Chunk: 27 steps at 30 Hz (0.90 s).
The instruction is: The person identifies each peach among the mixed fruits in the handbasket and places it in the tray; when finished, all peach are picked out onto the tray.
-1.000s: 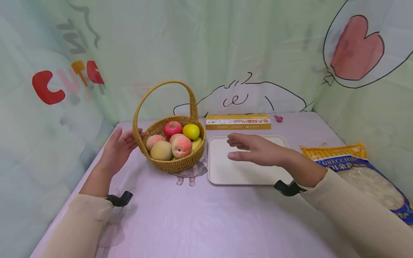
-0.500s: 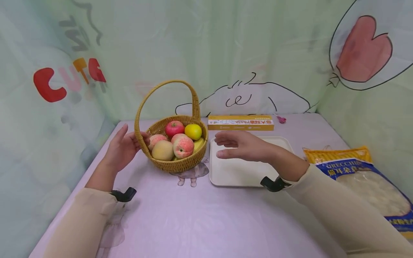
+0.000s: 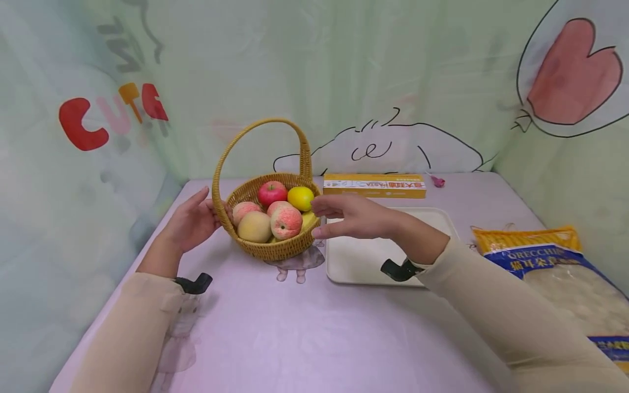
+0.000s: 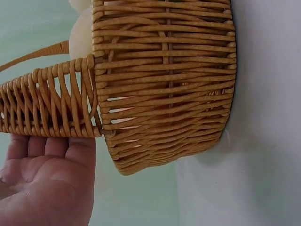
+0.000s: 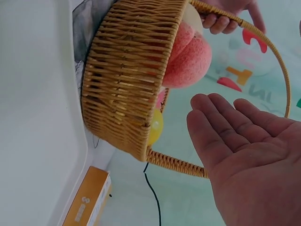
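One basket (image 3: 275, 250), one apple (image 3: 272, 192) and one lemon (image 3: 301, 197) inside, left grip (image 3: 191, 221) spread apart, right grip (image 3: 361, 216) spread apart

Both forearms (image 3: 491, 295) reached forward, angled inward, beige sleeves (image 3: 120, 327) ending short of wrists. Left hand (image 3: 193, 222) turned palm inward, thumb raised and spread away, fingers side by side, slightly bent. Right hand (image 3: 361, 217) well apart from left, palm facing it, fingers nearly straight, thumb standing clear of them.
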Available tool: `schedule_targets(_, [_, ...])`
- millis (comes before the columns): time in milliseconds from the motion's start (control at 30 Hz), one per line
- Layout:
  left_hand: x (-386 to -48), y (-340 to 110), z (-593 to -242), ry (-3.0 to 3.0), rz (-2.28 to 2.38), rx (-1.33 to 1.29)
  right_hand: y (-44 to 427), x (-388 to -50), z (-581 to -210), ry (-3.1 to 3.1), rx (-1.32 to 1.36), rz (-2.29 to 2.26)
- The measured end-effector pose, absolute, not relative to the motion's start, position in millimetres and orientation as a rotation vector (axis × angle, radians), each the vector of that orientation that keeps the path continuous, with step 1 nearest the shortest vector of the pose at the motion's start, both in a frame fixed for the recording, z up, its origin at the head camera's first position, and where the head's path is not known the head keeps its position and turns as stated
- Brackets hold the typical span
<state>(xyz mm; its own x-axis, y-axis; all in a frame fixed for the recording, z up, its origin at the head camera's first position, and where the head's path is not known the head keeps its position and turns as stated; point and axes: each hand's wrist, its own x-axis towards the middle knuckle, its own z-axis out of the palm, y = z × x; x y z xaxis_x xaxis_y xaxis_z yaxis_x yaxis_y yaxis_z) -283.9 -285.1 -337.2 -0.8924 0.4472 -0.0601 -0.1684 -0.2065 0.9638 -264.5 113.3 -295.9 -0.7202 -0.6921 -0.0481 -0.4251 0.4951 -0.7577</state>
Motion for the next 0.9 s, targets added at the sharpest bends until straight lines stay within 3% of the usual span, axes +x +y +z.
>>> schedule_targets(900, [-291.6, -290.2, -345.2, 1.591, 2.160, 0.434, 62.6, -296.5, -292.0, 2.501, -0.879, -0.842])
